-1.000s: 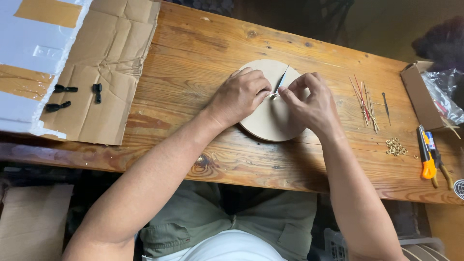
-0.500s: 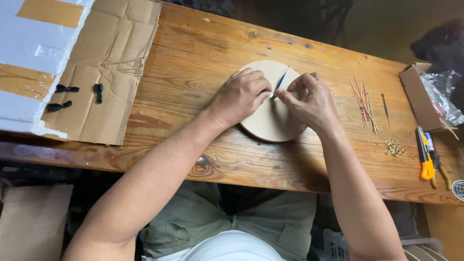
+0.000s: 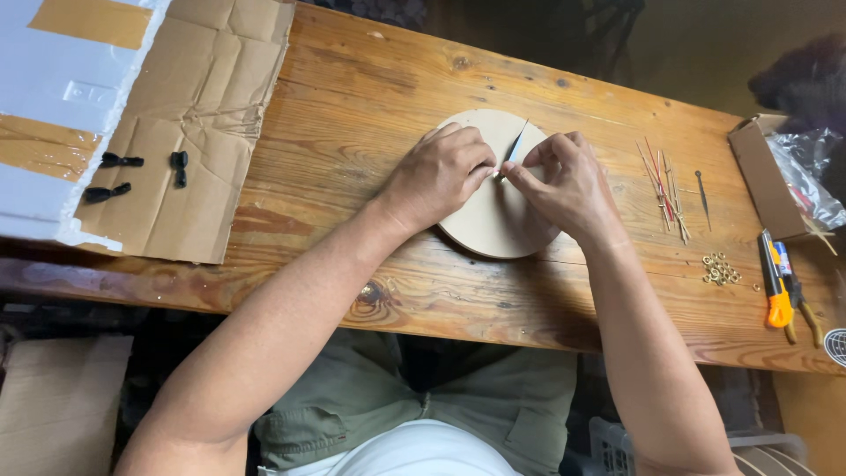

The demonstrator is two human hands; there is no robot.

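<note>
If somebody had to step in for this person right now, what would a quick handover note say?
Left hand: resting on the round board, fingertips at the thin dark pointed piece.
Right hand: pinching that same piece from the other side.
Board lies flat on the wooden table.
To the right: thin sticks, a small dark needle-like piece, small brass rings, an orange utility knife.
To the left: flattened cardboard with small black pieces.
Done: the piece is at the board.
Left: whether it is fixed cannot be seen.

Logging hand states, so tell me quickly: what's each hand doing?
Left hand: fingers closed on thin dark tool.
Right hand: fingers pinching the same tool.
</note>
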